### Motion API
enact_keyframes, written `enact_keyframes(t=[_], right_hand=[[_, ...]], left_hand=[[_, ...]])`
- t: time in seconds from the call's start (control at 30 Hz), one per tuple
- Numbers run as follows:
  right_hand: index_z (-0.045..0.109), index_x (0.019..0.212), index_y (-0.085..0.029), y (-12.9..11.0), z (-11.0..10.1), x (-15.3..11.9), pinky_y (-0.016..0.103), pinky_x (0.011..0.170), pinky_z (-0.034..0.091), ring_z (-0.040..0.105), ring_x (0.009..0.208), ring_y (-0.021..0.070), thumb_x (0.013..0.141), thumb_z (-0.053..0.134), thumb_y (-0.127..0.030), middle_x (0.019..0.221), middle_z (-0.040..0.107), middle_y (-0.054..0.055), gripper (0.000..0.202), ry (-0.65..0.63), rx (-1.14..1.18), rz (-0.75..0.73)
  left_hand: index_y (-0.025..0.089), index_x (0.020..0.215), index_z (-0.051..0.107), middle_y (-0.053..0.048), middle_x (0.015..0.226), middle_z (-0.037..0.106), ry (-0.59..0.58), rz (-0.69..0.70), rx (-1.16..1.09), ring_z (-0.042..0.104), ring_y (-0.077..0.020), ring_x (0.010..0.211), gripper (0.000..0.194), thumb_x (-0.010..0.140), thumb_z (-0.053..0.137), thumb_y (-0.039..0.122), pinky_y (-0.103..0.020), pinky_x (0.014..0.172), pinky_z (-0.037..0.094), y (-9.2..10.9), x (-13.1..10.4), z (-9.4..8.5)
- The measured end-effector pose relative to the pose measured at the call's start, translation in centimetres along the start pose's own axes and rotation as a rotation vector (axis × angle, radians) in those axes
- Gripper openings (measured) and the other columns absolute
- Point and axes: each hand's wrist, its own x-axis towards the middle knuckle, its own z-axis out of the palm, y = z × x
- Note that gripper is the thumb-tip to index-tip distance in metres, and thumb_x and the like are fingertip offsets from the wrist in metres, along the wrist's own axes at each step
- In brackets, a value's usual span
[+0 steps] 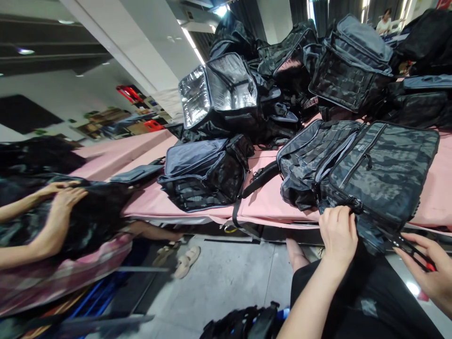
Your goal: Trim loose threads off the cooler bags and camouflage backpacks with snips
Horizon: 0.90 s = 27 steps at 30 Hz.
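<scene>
A dark camouflage backpack (383, 165) lies unfolded in front of me, its lower edge hanging over the table's front. The fingers of my left hand (338, 231) are closed on fabric at its near edge, beside a zipper. In my right hand (429, 263) is a pair of black thread snips (411, 249) with a red spot near the handle. Their tips point left, close to the backpack's lower corner; whether they touch it, I cannot tell.
The pink-covered table (268, 197) carries a camouflage bag (208, 174), an open silver-lined bag (229, 87) and a heap of similar bags behind. At left, a co-worker's hands (65, 195) rest on a black bag. A person (384, 22) sits far back.
</scene>
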Motion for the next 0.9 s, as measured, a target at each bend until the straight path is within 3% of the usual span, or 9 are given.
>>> enact_keyframes(t=[0.17, 0.23, 0.4, 0.7, 0.9], right_hand=[[0.062, 0.105, -0.017, 0.0, 0.6, 1.3, 0.023, 0.056, 0.048, 0.066, 0.060, 0.0109, 0.100, 0.050, -0.035, 0.090, 0.072, 0.001, 0.022, 0.069, -0.121, -0.311], [0.061, 0.108, -0.015, -0.1, 0.8, 1.7, 0.025, 0.061, 0.047, 0.066, 0.064, 0.0114, 0.099, 0.053, -0.028, 0.092, 0.072, 0.001, 0.017, 0.076, -0.106, -0.369], [0.061, 0.108, -0.015, -0.9, 1.6, 2.2, 0.025, 0.063, 0.045, 0.065, 0.062, 0.0093, 0.097, 0.057, -0.028, 0.092, 0.072, -0.001, 0.017, 0.053, -0.104, -0.330], [0.058, 0.111, -0.015, -2.1, 2.3, 3.5, 0.025, 0.064, 0.043, 0.063, 0.061, 0.0083, 0.099, 0.053, -0.025, 0.096, 0.071, -0.001, 0.016, 0.023, -0.155, -0.421], [0.064, 0.107, -0.016, -2.1, 3.1, 3.8, 0.024, 0.062, 0.045, 0.065, 0.066, 0.0093, 0.099, 0.052, -0.023, 0.098, 0.071, 0.001, 0.016, 0.013, -0.129, -0.421]], left_hand=[[0.019, 0.088, 0.066, -0.003, 0.088, 0.071, -0.101, -0.042, 0.020, 0.059, -0.0200, 0.082, 0.006, 0.086, 0.062, 0.015, -0.035, 0.073, 0.049, 0.1, 0.5, -0.6], [0.018, 0.083, 0.066, -0.004, 0.090, 0.071, -0.146, -0.041, 0.035, 0.058, -0.0214, 0.083, 0.002, 0.082, 0.068, 0.019, -0.037, 0.073, 0.050, 0.3, 0.7, -0.7], [0.018, 0.077, 0.066, -0.005, 0.085, 0.070, -0.176, -0.042, 0.147, 0.057, -0.0233, 0.080, 0.006, 0.076, 0.072, 0.016, -0.039, 0.068, 0.048, 0.6, 0.9, 0.1], [0.018, 0.075, 0.060, -0.001, 0.081, 0.066, -0.068, -0.007, 0.043, 0.055, -0.0193, 0.079, 0.011, 0.076, 0.066, 0.009, -0.034, 0.068, 0.041, -0.1, 0.2, 0.4], [0.017, 0.077, 0.058, -0.003, 0.082, 0.066, -0.040, 0.053, 0.101, 0.055, -0.0193, 0.080, 0.011, 0.076, 0.067, 0.010, -0.034, 0.069, 0.042, 0.0, 0.1, 0.4]])
